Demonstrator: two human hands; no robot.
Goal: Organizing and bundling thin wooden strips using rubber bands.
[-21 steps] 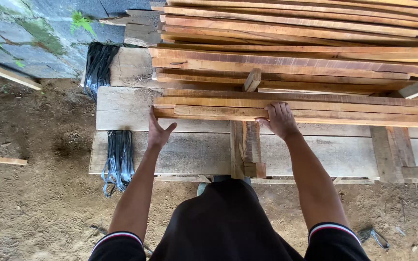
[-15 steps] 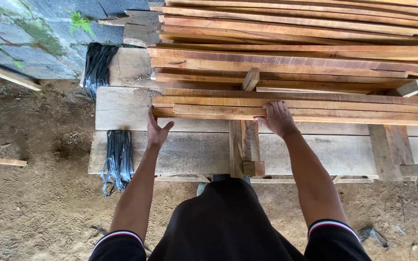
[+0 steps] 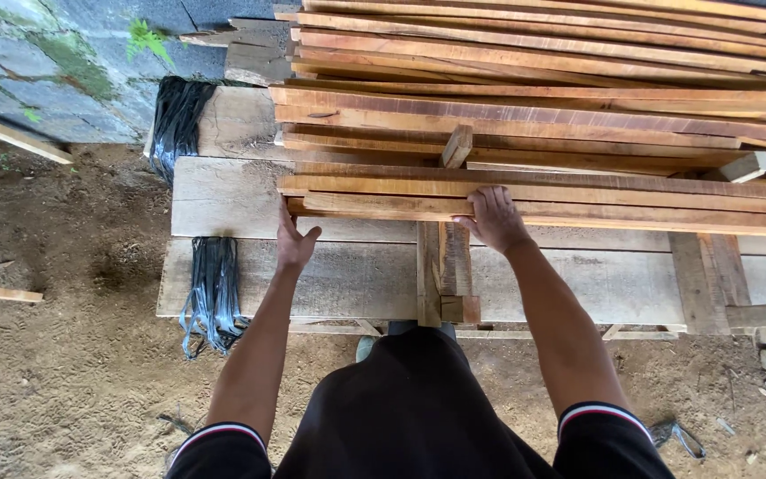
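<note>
The long, thin reddish-brown wooden slat [image 3: 383, 207] lies at the near edge of the stacked orange-brown timber slats [image 3: 534, 98], its long axis running left to right, its left end pointing toward the black plastic strapping [image 3: 213, 288]. The left hand [image 3: 293, 241] presses flat and open against that left end. The right hand [image 3: 492, 219] lies palm-down on the slat, fingers curled over its top. Everything rests on the grey weathered plank desk [image 3: 347, 284].
</note>
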